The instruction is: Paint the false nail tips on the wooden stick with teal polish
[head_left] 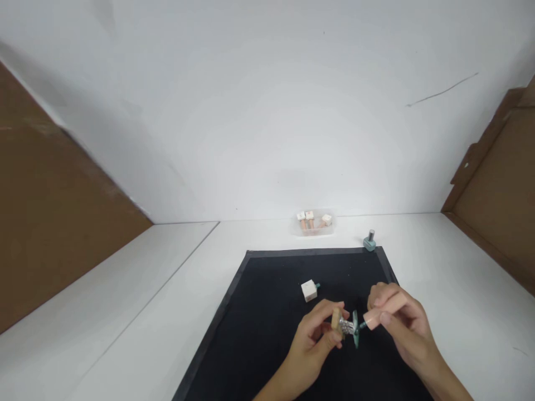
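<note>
My left hand (315,334) pinches a small stand with a tan block base and a metal spring, which carries a teal false nail (355,328). My right hand (397,320) grips a pale pink nail polish brush cap (387,312), its teal brush tip touching the nail. Both hands hover over a black mat (267,312). A white cube with a teal tip (310,290) lies on the mat just beyond my left hand.
A teal nail polish bottle (369,241) stands open at the mat's far right corner. A clear tray (313,223) with several more nail stands sits by the white wall. Brown boards flank the white table on both sides.
</note>
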`<state>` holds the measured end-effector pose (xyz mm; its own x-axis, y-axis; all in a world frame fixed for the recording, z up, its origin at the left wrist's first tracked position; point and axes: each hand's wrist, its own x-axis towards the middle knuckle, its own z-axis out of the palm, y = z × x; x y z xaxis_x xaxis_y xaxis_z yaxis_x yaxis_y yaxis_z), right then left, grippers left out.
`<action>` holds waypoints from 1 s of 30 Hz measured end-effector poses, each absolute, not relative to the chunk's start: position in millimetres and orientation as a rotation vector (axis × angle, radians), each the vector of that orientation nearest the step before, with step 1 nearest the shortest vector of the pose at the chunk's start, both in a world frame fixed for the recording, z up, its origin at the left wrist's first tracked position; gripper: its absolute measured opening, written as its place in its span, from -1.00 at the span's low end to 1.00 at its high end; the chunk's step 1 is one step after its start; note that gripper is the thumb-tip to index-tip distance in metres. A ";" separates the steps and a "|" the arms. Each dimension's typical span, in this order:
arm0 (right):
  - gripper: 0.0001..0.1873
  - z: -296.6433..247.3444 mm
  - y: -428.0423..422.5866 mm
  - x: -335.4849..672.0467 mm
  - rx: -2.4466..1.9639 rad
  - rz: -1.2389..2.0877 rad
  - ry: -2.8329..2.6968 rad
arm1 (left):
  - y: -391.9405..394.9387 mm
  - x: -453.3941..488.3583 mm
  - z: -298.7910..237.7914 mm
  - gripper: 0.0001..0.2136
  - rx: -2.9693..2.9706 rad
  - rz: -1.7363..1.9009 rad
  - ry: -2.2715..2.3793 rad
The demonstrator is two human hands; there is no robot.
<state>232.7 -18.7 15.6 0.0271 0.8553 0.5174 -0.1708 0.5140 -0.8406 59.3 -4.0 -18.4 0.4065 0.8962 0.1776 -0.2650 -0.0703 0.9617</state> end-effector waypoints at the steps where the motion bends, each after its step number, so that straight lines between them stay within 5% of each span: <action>1: -0.82 16.7 -19.1 231.9 -0.680 0.888 -1.295 | -4.2 59.2 -18.9 -0.67 1.294 1.071 0.643; 17: -0.77 18.7 -19.2 225.3 -0.774 0.860 -1.037 | -7.8 55.9 -25.9 -0.69 1.273 1.038 0.613; 30: -0.81 17.1 -21.9 227.5 -0.882 0.979 -1.066 | -2.5 53.8 -18.4 -0.62 0.556 0.740 0.407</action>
